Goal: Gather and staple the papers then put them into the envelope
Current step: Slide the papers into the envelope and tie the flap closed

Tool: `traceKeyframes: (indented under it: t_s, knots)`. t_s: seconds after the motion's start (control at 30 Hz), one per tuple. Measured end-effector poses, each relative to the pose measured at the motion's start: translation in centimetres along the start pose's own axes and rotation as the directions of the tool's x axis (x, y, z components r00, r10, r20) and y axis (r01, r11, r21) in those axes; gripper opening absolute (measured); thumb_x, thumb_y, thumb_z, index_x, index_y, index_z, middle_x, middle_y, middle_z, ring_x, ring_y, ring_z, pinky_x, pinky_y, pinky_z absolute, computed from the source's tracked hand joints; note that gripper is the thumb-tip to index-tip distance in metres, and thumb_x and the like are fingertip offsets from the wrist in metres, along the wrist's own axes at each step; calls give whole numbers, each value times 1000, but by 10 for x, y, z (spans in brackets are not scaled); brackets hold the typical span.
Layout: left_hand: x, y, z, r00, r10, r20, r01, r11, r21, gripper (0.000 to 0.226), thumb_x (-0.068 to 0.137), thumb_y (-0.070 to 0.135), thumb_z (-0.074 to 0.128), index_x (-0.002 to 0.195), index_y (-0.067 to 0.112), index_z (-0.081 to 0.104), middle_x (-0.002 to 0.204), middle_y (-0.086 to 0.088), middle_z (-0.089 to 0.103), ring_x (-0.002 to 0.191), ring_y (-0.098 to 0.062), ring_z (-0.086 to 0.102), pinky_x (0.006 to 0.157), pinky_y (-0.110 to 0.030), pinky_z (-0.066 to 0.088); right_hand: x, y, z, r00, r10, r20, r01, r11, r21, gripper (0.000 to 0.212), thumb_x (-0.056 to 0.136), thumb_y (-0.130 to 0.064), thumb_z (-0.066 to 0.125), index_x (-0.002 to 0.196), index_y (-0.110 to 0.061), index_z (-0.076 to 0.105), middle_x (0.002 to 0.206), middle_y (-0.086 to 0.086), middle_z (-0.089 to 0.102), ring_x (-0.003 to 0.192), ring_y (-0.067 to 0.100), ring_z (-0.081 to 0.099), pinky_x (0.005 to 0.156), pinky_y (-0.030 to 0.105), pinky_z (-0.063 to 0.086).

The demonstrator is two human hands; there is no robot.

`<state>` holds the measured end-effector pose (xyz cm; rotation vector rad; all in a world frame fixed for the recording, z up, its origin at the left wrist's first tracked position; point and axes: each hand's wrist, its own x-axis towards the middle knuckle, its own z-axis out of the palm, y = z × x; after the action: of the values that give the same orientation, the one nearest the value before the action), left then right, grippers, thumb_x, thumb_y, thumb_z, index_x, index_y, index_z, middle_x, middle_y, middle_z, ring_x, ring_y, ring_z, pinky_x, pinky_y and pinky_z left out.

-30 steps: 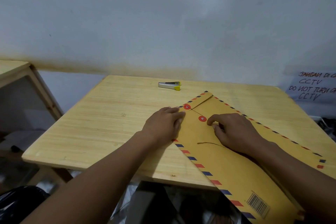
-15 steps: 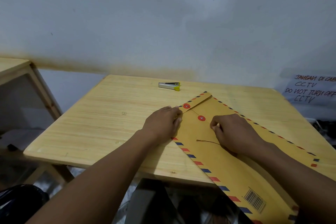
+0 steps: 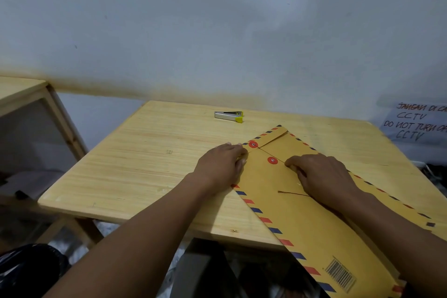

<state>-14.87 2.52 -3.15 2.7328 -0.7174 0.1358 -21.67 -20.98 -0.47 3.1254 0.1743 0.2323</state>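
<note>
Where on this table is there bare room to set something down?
Bare wood on the table left of the left hand, in front of the stapler. The envelope and right hand crowd the right half.

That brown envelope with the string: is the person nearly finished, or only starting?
Nearly finished, it seems. No loose papers show, the stapler lies apart on the table, and the envelope flap is folded shut. The left hand steadies its edge while the right hand pulls the string between the red discs. Tying off is left.
</note>
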Motion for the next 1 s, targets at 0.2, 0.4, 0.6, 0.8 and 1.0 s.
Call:
traceKeyframes:
  t_s: [0.2,0.4,0.6,0.8,1.0]
  knots:
    - [0,-1,2,1000,2,2,-2,1000,-16,38,105,33,39,140,26,50,152,5,49,148,-20,34,109,-34,36,2,-4,4,1000,5,-2,-5,996,87,32,101,-31,44,127,-38,60,114,-9,70,97,17,62,80,33,50]
    - [0,1,2,1000,-14,7,14,1000,-26,37,105,32,39,140,26,50,152,4,49,148,-20,33,112,-35,35,7,-15,7,999,3,35,-7,992,126,31,99,-33,47,126,-33,62,113,-5,70,95,17,61,80,34,53]
    - [-1,2,2,1000,-18,14,19,999,-35,37,105,32,39,140,26,50,152,3,49,148,-20,32,114,-38,33,4,-17,10,998,51,41,-56,988,147,33,99,-32,49,130,-34,58,119,-2,68,102,19,60,83,33,53]
    - [1,4,-1,999,18,29,-19,999,33,41,106,31,36,146,32,43,156,4,43,147,-22,33,114,-40,33,8,-4,2,999,41,15,-41,999,-3,37,100,-21,44,131,-36,59,113,-8,68,97,17,60,71,29,49]
    - [4,7,-2,991,121,52,-129,975,179,58,97,27,59,148,40,37,158,-1,35,148,-26,24,115,-45,31,11,-3,3,999,45,8,-45,999,2,37,100,-21,46,131,-37,57,113,-8,67,97,16,59,64,25,40]
